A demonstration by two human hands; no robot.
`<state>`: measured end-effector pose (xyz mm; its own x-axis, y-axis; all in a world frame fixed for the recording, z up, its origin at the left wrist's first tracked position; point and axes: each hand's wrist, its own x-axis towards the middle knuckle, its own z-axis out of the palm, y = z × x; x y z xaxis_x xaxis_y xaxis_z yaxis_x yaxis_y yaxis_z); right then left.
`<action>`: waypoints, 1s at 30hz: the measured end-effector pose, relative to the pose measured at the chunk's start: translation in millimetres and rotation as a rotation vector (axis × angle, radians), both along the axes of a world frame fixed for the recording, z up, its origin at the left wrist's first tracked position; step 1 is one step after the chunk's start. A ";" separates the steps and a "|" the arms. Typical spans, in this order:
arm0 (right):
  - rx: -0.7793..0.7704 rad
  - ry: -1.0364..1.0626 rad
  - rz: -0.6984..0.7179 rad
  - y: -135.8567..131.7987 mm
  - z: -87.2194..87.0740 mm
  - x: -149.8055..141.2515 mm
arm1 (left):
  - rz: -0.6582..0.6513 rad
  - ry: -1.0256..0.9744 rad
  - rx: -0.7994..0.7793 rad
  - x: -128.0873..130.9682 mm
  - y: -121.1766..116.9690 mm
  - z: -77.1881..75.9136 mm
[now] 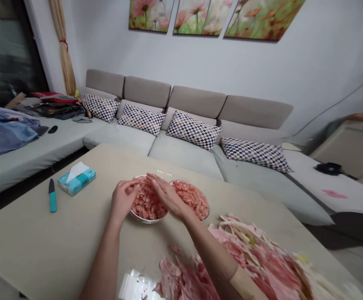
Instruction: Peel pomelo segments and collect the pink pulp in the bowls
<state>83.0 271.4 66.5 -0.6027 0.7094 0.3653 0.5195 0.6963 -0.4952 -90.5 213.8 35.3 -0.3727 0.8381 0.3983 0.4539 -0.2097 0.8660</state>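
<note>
Two bowls stand side by side on the pale table, heaped with small pink pieces that look like pomelo pulp. My left hand (123, 201) is at the left rim of the nearer bowl (148, 221), its fingers curled toward the thumb in a pinch; whether anything is between them does not show. Flat and stretched out, my right hand (168, 195) slants over the right side of the same bowl's pulp (148, 204), holding nothing visible. The second bowl of pulp (194, 198) sits just right of it, partly behind my right hand.
Pink and whitish peel scraps (262, 258) cover the table's right front, under and beside my right forearm. On the left lie a knife with a teal handle (53, 200) and a blue tissue pack (78, 179). A sofa (181, 154) with checked cushions runs behind the table (59, 241).
</note>
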 end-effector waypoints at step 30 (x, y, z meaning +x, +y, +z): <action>0.242 -0.319 0.130 -174.8 4.9 114.7 | -0.572 0.303 -0.085 111.8 -108.6 42.9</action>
